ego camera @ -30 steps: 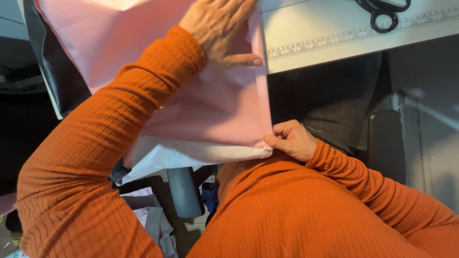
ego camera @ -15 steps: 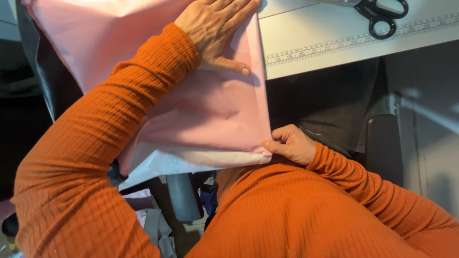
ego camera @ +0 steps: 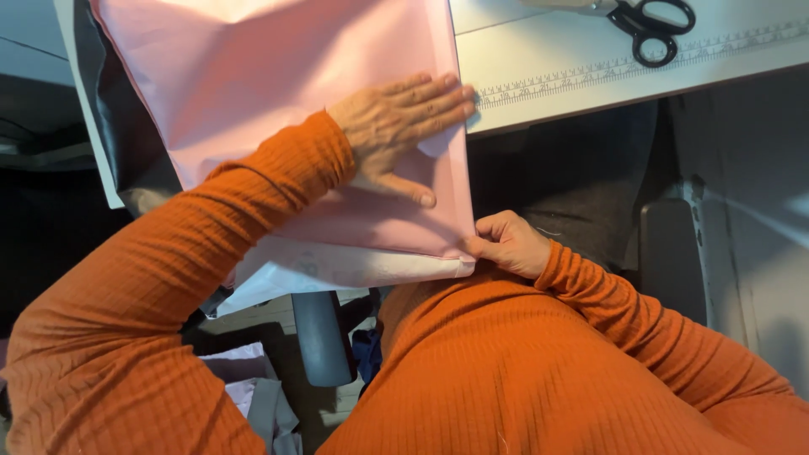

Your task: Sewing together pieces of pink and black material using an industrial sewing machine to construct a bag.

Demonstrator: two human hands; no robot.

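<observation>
While your left hand [ego camera: 403,126] lies flat and open on the pink cloth [ego camera: 253,101] hanging off the table edge [ego camera: 590,84], your right hand [ego camera: 506,244] pinches its lower corner; smoothing step, needing even tension next.

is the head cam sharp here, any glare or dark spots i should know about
Head view: mostly sharp, ribbing on the orange sleeves reads clearly; the left hand flat on the pink fabric and the right hand pinching its corner are crisp. The fabric's top edge is washed out. Under the white table it falls into deep shadow. The scissors are cut off by the frame.
</observation>
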